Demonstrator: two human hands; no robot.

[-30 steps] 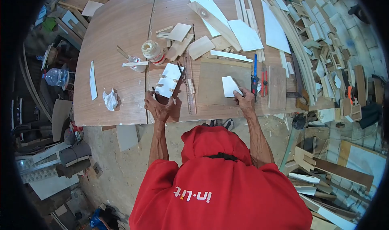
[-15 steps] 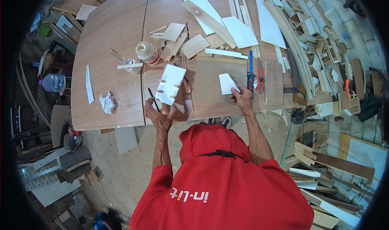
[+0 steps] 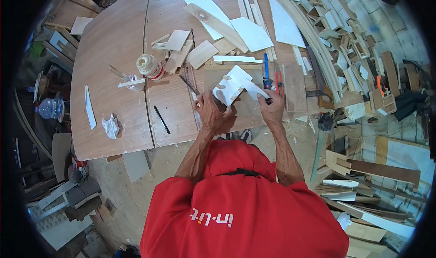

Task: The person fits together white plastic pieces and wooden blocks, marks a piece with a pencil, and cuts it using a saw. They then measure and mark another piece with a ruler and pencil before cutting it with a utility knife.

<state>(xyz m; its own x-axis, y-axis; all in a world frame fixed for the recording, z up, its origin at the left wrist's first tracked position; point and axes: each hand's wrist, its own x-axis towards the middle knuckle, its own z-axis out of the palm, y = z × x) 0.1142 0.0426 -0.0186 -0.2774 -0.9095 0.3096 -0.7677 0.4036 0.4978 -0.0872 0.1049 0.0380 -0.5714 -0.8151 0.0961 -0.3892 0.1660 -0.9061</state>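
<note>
A white panel with several wooden tabs along its edge is tilted up in my left hand, whose fingers close on its lower end. My right hand pinches a smaller white piece by its right end. The far end of that piece overlaps the panel's right edge in this view. Both are held over a flat brown board on the wooden table. Left of my left hand lies a black pen.
An open jar and a cup with brushes stand to the left. A crumpled white cloth lies nearer the front. Blue-handled and red-handled tools lie right of the board. Wood offcuts lie behind.
My left hand has moved right with the white panel, turning it and bringing it up against the smaller piece. My right hand has tilted that piece. The view has shifted slightly.
</note>
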